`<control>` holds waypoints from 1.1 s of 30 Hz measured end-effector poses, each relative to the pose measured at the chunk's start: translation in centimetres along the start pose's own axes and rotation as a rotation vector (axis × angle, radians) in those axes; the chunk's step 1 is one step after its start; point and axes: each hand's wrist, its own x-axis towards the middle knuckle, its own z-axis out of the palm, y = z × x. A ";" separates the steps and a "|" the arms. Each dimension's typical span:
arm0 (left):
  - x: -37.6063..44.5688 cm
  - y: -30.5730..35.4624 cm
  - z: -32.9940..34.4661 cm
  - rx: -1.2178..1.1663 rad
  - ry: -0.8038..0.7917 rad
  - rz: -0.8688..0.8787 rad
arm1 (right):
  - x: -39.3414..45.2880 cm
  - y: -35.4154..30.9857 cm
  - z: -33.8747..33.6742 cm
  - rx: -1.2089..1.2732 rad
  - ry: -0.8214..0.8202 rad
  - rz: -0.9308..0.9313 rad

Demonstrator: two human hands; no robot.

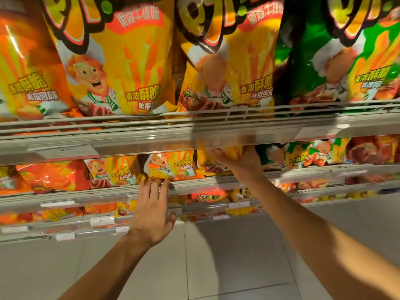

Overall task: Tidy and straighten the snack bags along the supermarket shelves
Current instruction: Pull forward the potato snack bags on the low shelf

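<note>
Snack bags with a cartoon chef fill the shelves. On the second shelf, my right hand point(242, 163) grips a yellow bag point(218, 158) from the front, thumb on its left side; the upper shelf rail hides the bag's top. My left hand point(152, 211) reaches up with straight fingers, the fingertips touching the bottom edge of a yellow-orange bag point(173, 165) at that shelf's front rail. On the top shelf stand large yellow bags point(121, 61) and a green bag point(346, 61).
Grey shelf rails point(129, 135) with price-tag strips run across the view. Orange bags point(52, 176) sit at the left of the second shelf, green ones point(303, 152) at the right. Lower shelves hold more bags. A pale tiled floor point(194, 267) lies below.
</note>
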 end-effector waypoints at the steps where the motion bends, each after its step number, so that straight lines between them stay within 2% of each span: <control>1: 0.0 0.0 -0.1 -0.007 0.005 0.001 | 0.1 0.3 0.2 0.005 -0.010 0.007; 5: -0.1 0.2 0.1 -0.013 -0.004 -0.013 | 0.7 1.0 0.6 -0.012 -0.074 0.049; 9: 0.1 0.3 0.1 -0.027 0.003 -0.029 | 1.2 1.2 0.9 -0.169 -0.208 0.082; 16: 0.1 0.5 -0.3 -0.074 -0.012 -0.046 | 2.1 1.9 -1.5 -0.288 -0.297 0.127; 18: 0.0 0.7 -0.5 -0.112 -0.004 -0.055 | 1.5 1.8 -1.1 -0.289 -0.253 0.109; 21: -0.2 0.8 -1.0 -0.181 0.005 -0.060 | -0.4 2.0 -1.3 -0.269 -0.099 -0.024; 24: -0.9 0.4 -1.4 -0.234 -0.007 -0.062 | -3.0 2.3 -1.8 -0.265 -0.012 -0.135; 29: -2.9 -0.8 -2.1 -0.271 0.055 -0.044 | -7.9 1.9 -0.7 -0.254 0.271 -0.267; 31: -3.8 -1.6 -2.6 -0.333 0.131 -0.124 | -9.4 0.9 0.6 -0.244 0.286 -0.293; 33: -4.3 -2.9 -3.0 -0.394 0.253 -0.231 | -10.2 -0.2 2.4 -0.211 0.211 -0.268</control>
